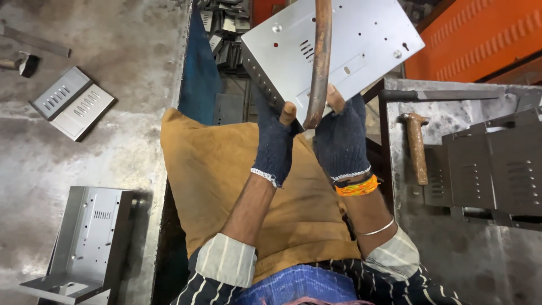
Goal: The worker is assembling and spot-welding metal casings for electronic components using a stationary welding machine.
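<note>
I hold a grey sheet-metal panel with punched holes and slots up in front of me, tilted. My left hand, in a dark fingerless glove, grips its near lower edge. My right hand, gloved the same way, holds the panel's edge just to the right. A rusty curved metal rod runs down across the panel and ends between my two hands. A tan cloth covers my lap beneath them.
A hammer with a rusty handle lies on the metal bench at right, beside dark bent panels. On the concrete floor at left lie a slotted grey panel and a folded metal casing. Orange machinery stands behind.
</note>
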